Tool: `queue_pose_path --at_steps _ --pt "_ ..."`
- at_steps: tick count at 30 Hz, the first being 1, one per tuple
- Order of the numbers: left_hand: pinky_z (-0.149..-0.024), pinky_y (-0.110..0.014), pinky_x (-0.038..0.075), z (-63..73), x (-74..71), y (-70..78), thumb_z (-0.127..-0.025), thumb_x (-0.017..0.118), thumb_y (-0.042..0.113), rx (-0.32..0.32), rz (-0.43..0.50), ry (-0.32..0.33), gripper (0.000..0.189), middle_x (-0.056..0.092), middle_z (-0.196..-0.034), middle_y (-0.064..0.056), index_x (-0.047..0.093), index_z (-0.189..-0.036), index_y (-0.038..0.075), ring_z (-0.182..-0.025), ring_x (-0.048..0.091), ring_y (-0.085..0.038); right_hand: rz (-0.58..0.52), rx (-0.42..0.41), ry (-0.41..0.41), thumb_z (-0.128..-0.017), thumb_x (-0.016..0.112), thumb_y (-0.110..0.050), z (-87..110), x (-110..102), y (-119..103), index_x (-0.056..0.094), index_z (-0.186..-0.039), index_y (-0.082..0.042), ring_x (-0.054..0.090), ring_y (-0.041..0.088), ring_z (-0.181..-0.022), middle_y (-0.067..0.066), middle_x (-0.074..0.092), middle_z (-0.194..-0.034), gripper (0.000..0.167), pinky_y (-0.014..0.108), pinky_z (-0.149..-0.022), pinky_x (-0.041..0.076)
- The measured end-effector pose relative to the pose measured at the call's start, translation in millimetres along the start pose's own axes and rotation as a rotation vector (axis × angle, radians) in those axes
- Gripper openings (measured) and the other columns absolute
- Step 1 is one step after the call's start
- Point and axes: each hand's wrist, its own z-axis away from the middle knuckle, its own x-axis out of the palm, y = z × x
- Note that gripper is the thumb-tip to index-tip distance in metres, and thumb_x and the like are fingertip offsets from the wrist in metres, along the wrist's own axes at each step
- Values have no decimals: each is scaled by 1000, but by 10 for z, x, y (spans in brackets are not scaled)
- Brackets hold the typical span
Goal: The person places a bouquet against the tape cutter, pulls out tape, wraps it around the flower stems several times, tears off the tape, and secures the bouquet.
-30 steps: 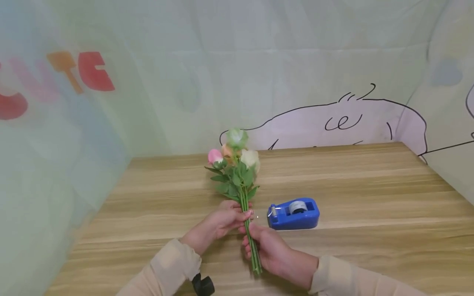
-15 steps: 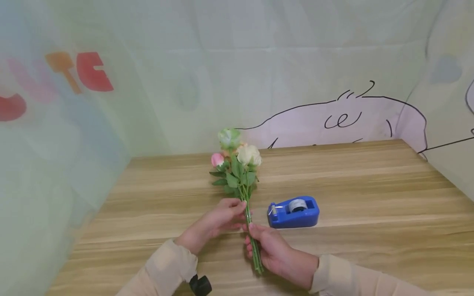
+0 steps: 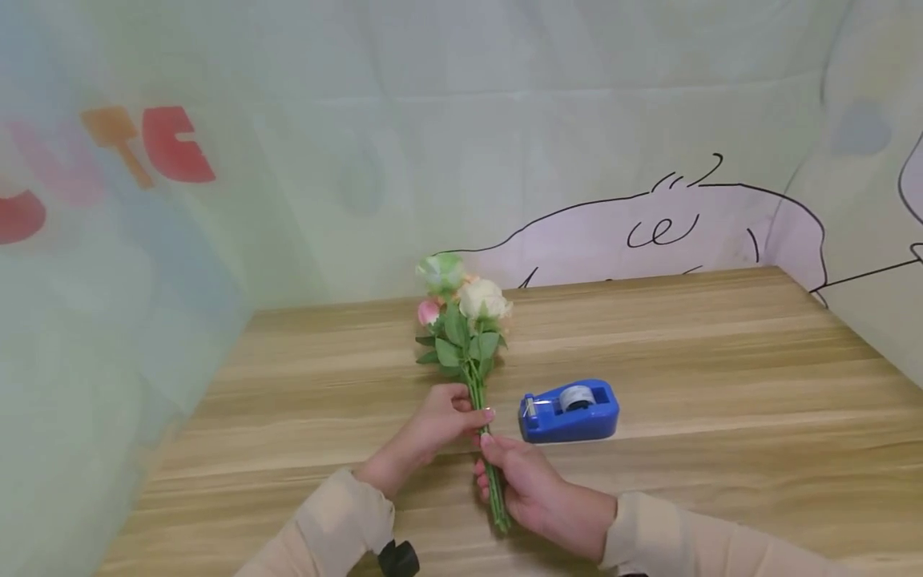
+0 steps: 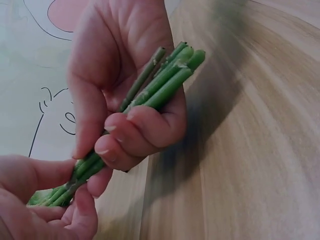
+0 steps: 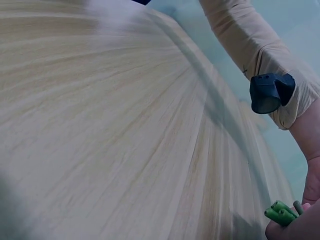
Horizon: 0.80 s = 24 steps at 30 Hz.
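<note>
A bouquet of artificial flowers (image 3: 485, 300) slants over the table, with white, green, pink and partly hidden orange blooms above green leaves. My left hand (image 3: 435, 423) pinches the stems below the leaves, thumb across the front. Just below it, my right hand (image 3: 530, 490) wraps its fingers round the same stems (image 4: 157, 85), whose cut ends stick out past the palm in the left wrist view. The two hands almost meet there. Only the stem ends (image 5: 282, 214) show at the lower right corner of the right wrist view. A blue tape dispenser (image 3: 570, 425) stands right of the stems.
The wood-grain table (image 3: 721, 385) runs back to a printed cloth backdrop (image 3: 324, 184) with coloured letters and a line drawing. A black wrist camera (image 3: 399, 558) is strapped at my left cuff.
The bouquet has turned in my hands: the green bloom has shifted left and the white one faces forward. My left fingers loosened half a second ago and now pinch the stems again.
</note>
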Motion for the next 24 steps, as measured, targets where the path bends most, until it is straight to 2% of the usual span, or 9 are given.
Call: queue_pose_path --at_steps 4,9,17,24 --pt "-64 -29 53 -12 8 7 -81 67 -2 5 14 9 20 63 -74 -9 59 -95 -12 -61 56 -12 -7 2 -1 -99 43 -14 -4 -12 9 41 -129 9 44 8 -58 2 49 -69 38 16 -54 40" --pt "-65 -30 53 -28 21 27 -81 66 -3 -24 31 9 19 62 -75 -10 58 -96 -13 -61 56 -12 -17 -2 -6 -99 43 -15 -6 -27 12 39 -130 10 45 8 -58 2 50 -69 40 16 -54 41" --pt "-68 -28 53 -53 15 17 -83 61 -7 -23 78 -35 27 64 -82 -17 53 -106 -19 -66 57 -11 -23 -13 -7 -100 40 -19 -1 -41 28 37 -133 10 48 10 -61 4 51 -72 44 18 -57 44" --pt "-72 -31 54 -74 40 6 -82 61 -7 -24 79 -25 28 65 -90 -24 54 -106 -19 -72 60 -14 -46 -15 8 -102 35 -25 -8 -11 24 49 -117 6 52 13 -63 6 54 -72 37 21 -60 48"
